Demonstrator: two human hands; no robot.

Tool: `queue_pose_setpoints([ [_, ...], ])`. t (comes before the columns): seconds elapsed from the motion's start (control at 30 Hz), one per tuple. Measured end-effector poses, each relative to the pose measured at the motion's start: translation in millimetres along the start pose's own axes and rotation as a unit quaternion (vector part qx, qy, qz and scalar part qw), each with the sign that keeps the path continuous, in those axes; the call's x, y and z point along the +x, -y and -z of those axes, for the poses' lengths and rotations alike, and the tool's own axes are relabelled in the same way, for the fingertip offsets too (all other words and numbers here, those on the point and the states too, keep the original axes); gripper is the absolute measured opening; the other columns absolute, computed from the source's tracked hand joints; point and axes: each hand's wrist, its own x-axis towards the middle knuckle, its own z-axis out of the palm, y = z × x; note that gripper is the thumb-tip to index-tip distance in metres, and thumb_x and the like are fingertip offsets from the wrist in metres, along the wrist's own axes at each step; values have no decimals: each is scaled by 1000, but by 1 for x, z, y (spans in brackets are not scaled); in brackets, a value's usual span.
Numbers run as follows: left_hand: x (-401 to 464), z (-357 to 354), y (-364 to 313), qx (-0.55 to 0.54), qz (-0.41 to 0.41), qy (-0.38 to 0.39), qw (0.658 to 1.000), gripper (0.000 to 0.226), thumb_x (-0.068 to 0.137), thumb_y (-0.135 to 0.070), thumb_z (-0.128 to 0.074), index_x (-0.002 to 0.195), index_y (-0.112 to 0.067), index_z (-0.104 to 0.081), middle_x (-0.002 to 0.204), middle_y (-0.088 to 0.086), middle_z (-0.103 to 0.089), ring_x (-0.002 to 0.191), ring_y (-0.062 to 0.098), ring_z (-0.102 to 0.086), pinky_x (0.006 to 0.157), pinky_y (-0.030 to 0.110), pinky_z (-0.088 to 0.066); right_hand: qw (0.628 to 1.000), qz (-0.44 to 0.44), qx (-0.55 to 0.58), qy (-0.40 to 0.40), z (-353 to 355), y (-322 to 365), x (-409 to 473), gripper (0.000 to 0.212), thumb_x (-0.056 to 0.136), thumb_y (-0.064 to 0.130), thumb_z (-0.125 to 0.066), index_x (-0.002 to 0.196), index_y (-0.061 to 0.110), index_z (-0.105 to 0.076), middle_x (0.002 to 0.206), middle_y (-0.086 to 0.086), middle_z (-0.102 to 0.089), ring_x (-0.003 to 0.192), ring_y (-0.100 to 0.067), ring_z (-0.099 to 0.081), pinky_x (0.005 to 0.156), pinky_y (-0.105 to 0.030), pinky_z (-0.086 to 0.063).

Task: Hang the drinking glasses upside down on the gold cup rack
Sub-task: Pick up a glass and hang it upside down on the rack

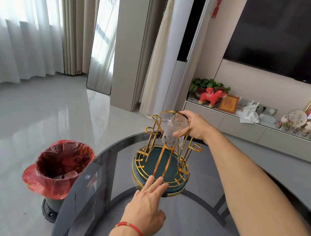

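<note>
The gold cup rack [149, 135] stands on a round green tray [174, 185] near the far edge of the dark glass table [183, 233]. My right hand [194, 126] grips a ribbed clear drinking glass [174, 129], held mouth down over one of the rack's far prongs, inside the gold top ring. My left hand [147, 203], with a red cord at the wrist, lies flat on the table. Its fingertips touch the near rim of the green tray, and it holds nothing.
A bin lined with a red bag [58, 166] stands on the floor left of the table. Behind are a low TV cabinet [250, 128] with ornaments, a wall-mounted TV [293, 37], curtains and a glossy tiled floor.
</note>
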Motion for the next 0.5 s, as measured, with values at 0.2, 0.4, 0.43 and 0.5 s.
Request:
queue_pose_setpoints([
  [0.2, 0, -1, 2, 18, 0, 0, 1000, 77, 91, -16, -58, 158, -33, -22, 171, -10, -7, 157, 20, 7, 123, 55, -9, 1000, 1, -26, 3, -1, 2, -6, 95, 69, 1, -92, 149, 9, -41, 122, 2, -63, 118, -21, -61, 72, -8, -49],
  [0.4, -4, 8, -6, 27, -12, -3, 1000, 75, 92, -18, -59, 158, -28, -24, 171, -4, -13, 157, 25, 2, 123, 54, -14, 994, -6, -67, -85, 26, 1, -66, 68, 85, 20, -83, 146, 21, -53, 151, -9, -54, 135, -28, -52, 112, -46, -42],
  [0.43, -7, 9, -10, 20, -14, -5, 1000, 75, 91, -18, -59, 158, -27, -26, 170, -2, -16, 157, 27, -1, 124, 54, -17, 992, -11, -84, -98, 31, -4, -85, 57, 88, 21, -80, 140, 21, -58, 145, -8, -58, 130, -26, -56, 110, -45, -44],
  [0.5, -13, 14, -21, 2, -29, -17, 999, 73, 91, -17, -60, 157, -24, -30, 168, 2, -24, 156, 29, -10, 123, 50, -22, 987, -27, -110, -112, 40, -11, -129, 37, 91, 22, -76, 127, 22, -67, 132, -5, -67, 119, -22, -64, 103, -42, -50],
])
